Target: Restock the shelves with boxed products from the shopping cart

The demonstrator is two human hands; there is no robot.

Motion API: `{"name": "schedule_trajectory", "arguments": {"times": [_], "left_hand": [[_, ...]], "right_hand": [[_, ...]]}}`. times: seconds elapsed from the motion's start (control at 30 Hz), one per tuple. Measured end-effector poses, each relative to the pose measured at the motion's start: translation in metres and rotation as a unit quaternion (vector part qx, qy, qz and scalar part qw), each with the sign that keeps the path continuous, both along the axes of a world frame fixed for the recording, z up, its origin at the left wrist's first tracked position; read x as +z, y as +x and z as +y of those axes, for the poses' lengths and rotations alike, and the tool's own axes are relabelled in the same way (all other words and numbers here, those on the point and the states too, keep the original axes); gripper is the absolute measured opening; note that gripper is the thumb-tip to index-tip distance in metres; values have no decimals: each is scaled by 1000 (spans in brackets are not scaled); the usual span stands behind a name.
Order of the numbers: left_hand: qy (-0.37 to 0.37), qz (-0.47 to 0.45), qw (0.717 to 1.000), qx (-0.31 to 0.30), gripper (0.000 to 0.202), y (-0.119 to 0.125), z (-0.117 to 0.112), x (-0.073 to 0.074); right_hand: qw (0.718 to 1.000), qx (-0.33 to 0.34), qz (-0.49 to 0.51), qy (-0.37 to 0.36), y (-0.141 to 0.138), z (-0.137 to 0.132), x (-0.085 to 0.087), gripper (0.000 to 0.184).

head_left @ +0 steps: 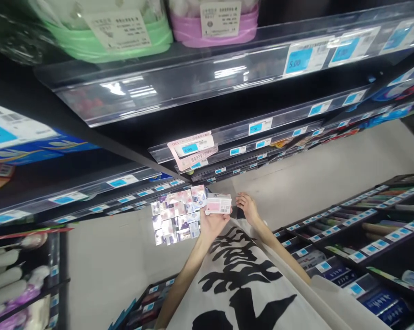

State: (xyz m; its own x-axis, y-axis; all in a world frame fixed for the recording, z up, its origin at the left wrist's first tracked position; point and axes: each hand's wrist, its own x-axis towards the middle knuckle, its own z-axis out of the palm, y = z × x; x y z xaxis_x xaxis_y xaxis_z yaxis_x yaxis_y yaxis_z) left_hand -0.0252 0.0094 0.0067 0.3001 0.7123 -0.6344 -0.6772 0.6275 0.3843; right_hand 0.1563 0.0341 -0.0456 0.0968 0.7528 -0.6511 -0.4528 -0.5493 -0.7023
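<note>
My left hand (214, 223) is closed around a small white and pink box (219, 204), whose printed side faces up toward me. Just left of it is a group of small printed boxes (176, 217) in pink, white and purple, packed side by side; what supports them is hidden. My right hand (248, 209) is a little to the right of the held box, apart from it, with loosely bent fingers and nothing visible in them.
Close overhead, a shelf edge (193, 87) carries a green tub (107, 39) and a pink tub (215, 27). More shelves with blue price tags run below. Another stocked shelf (358, 238) stands at right, and bottles (11, 275) line the left. Pale floor (107, 261) lies between.
</note>
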Motion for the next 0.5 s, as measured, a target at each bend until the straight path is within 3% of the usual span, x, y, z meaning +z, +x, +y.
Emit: {"name": "schedule_trajectory", "arguments": {"times": [0.07, 0.17, 0.37, 0.5], "left_hand": [[1, 6, 1000, -25, 71, 0, -2, 10], [14, 40, 998, -55, 72, 2, -4, 15], [28, 9, 999, 12, 69, 13, 1, 1], [73, 117, 990, 31, 69, 34, 7, -12]], "right_hand": [[1000, -1, 6, -3, -3, 0, -1, 31], [1000, 0, 15, -4, -6, 1, 1, 29], [999, 25, 22, 12, 7, 12, 14, 31], [993, 94, 52, 37, 26, 19, 35, 56]]}}
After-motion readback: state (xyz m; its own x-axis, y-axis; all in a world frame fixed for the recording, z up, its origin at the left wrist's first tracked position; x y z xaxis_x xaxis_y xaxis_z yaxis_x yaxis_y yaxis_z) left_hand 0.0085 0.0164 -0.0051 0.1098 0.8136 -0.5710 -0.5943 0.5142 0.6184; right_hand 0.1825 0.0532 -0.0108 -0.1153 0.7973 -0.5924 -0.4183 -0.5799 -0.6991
